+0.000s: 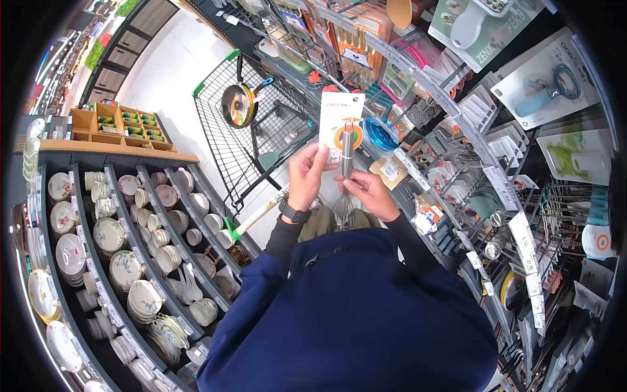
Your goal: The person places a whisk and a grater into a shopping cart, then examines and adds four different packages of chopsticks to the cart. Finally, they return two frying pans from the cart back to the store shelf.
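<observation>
A whisk [347, 155] on a printed card [331, 116] is held up in front of the body, between the two hands. Its long axis runs near to far, handle end far, wire loops near. The left hand [305, 181] grips the card's left edge between thumb and fingers, just left of the handle. The right hand [369, 195], nearer to the wires, pinches the whisk where handle meets loops. A cart [217, 124] stands far left, beyond the hands; a tool rack [450, 104] stands right.
</observation>
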`<state>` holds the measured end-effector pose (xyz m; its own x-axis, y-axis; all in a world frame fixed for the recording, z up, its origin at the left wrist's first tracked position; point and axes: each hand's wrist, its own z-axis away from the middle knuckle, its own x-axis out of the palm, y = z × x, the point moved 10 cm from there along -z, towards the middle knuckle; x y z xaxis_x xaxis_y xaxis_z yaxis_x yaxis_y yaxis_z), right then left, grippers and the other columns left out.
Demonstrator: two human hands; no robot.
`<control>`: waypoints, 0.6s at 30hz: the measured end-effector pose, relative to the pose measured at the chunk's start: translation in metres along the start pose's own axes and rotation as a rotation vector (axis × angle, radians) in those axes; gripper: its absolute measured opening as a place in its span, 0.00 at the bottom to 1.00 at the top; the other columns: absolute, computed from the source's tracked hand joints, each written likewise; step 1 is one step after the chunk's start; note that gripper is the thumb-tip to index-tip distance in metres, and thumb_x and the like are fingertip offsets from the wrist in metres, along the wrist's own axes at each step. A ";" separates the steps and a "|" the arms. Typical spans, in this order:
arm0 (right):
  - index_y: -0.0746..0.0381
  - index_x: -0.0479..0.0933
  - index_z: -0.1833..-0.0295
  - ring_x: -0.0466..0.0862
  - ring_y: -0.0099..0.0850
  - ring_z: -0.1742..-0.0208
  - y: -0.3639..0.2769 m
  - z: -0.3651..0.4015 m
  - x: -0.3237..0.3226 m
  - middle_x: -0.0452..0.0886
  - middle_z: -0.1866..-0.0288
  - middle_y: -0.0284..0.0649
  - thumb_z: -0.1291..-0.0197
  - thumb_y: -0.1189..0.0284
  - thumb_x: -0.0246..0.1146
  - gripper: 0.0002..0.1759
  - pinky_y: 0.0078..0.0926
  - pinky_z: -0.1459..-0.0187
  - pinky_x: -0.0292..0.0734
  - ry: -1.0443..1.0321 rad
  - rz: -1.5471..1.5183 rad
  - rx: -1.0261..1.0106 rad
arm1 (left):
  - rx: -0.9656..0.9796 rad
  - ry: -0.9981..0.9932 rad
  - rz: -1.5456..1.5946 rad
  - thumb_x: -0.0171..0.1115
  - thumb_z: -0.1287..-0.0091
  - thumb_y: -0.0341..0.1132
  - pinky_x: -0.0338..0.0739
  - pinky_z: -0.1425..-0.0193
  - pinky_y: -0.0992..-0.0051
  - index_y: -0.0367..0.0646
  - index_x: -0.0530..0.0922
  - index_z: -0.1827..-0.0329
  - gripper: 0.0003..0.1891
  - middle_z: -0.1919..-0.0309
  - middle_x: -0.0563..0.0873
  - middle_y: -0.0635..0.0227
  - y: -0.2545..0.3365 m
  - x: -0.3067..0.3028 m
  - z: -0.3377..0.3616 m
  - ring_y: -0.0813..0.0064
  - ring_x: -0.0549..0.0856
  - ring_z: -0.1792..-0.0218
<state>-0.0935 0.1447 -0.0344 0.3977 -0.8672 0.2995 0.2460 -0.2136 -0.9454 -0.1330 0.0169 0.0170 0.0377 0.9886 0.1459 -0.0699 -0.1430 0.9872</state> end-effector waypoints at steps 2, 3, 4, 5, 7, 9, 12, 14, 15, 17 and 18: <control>0.70 0.80 0.46 0.82 0.20 0.55 0.000 0.000 0.000 0.83 0.57 0.34 0.28 0.73 0.58 0.13 0.20 0.52 0.78 0.007 -0.007 0.007 | -0.005 0.004 -0.010 0.53 0.22 0.35 0.86 0.55 0.77 0.32 0.80 0.49 0.14 0.58 0.87 0.66 -0.001 -0.001 0.001 0.81 0.86 0.59; 0.70 0.80 0.46 0.81 0.20 0.56 0.000 0.000 0.000 0.83 0.57 0.34 0.28 0.73 0.58 0.13 0.20 0.52 0.78 0.008 -0.020 0.011 | -0.011 0.002 -0.006 0.53 0.22 0.36 0.86 0.54 0.76 0.32 0.80 0.48 0.15 0.57 0.87 0.66 -0.002 -0.001 0.001 0.81 0.86 0.59; 0.70 0.80 0.46 0.81 0.20 0.57 0.001 0.000 0.000 0.83 0.58 0.35 0.28 0.73 0.58 0.13 0.20 0.52 0.78 0.009 -0.033 0.017 | -0.019 0.001 -0.001 0.53 0.22 0.37 0.86 0.53 0.76 0.31 0.79 0.47 0.15 0.57 0.87 0.65 -0.005 -0.002 0.002 0.80 0.86 0.59; 0.70 0.80 0.46 0.81 0.20 0.57 0.002 0.001 0.000 0.83 0.58 0.35 0.28 0.73 0.58 0.13 0.20 0.52 0.78 0.011 -0.033 0.021 | -0.023 0.001 0.002 0.53 0.22 0.37 0.86 0.53 0.76 0.31 0.79 0.47 0.15 0.57 0.87 0.65 -0.007 -0.003 0.003 0.80 0.86 0.59; 0.71 0.81 0.47 0.80 0.19 0.59 0.001 0.001 0.001 0.83 0.60 0.34 0.28 0.73 0.58 0.13 0.20 0.54 0.78 0.001 -0.022 0.016 | -0.034 0.010 0.044 0.53 0.22 0.37 0.86 0.54 0.76 0.32 0.79 0.47 0.15 0.57 0.87 0.65 -0.013 -0.006 0.003 0.80 0.86 0.59; 0.71 0.80 0.46 0.80 0.19 0.59 0.005 0.001 0.002 0.83 0.60 0.34 0.28 0.73 0.58 0.13 0.20 0.54 0.77 -0.005 -0.037 0.027 | -0.038 0.012 0.044 0.53 0.22 0.37 0.86 0.54 0.76 0.32 0.79 0.47 0.15 0.57 0.87 0.65 -0.016 -0.008 0.005 0.79 0.87 0.58; 0.70 0.80 0.46 0.79 0.18 0.59 0.011 0.000 0.006 0.83 0.61 0.33 0.28 0.73 0.58 0.13 0.19 0.54 0.77 -0.007 -0.067 0.048 | -0.044 0.033 0.054 0.52 0.22 0.38 0.86 0.53 0.75 0.33 0.78 0.47 0.15 0.57 0.87 0.65 -0.019 -0.011 0.008 0.78 0.87 0.58; 0.70 0.80 0.46 0.79 0.18 0.59 0.014 -0.001 0.008 0.82 0.62 0.33 0.27 0.73 0.58 0.13 0.19 0.54 0.77 -0.004 -0.080 0.059 | -0.047 0.055 0.067 0.52 0.22 0.38 0.86 0.53 0.75 0.33 0.78 0.47 0.15 0.57 0.87 0.65 -0.021 -0.014 0.010 0.78 0.87 0.59; 0.70 0.80 0.45 0.79 0.18 0.59 0.016 -0.002 0.009 0.82 0.62 0.33 0.27 0.73 0.58 0.13 0.19 0.54 0.76 -0.009 -0.092 0.063 | -0.046 0.058 0.076 0.52 0.22 0.38 0.86 0.53 0.75 0.33 0.78 0.47 0.15 0.57 0.87 0.65 -0.022 -0.015 0.010 0.78 0.87 0.59; 0.69 0.80 0.45 0.80 0.19 0.59 0.018 -0.003 0.012 0.82 0.62 0.33 0.27 0.73 0.58 0.13 0.19 0.54 0.76 -0.022 -0.101 0.074 | -0.045 0.072 0.089 0.52 0.22 0.38 0.86 0.53 0.75 0.33 0.78 0.47 0.15 0.57 0.87 0.65 -0.026 -0.019 0.012 0.78 0.87 0.59; 0.69 0.79 0.45 0.80 0.19 0.59 0.019 -0.003 0.014 0.82 0.61 0.33 0.27 0.72 0.57 0.13 0.19 0.54 0.76 -0.025 -0.121 0.089 | -0.047 0.074 0.093 0.52 0.22 0.38 0.86 0.53 0.74 0.33 0.78 0.47 0.15 0.57 0.87 0.65 -0.028 -0.021 0.012 0.78 0.87 0.59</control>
<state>-0.0859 0.1273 -0.0483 0.3822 -0.8256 0.4150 0.3705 -0.2745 -0.8874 -0.1203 -0.0007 -0.0128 -0.0442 0.9721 0.2304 -0.1162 -0.2340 0.9653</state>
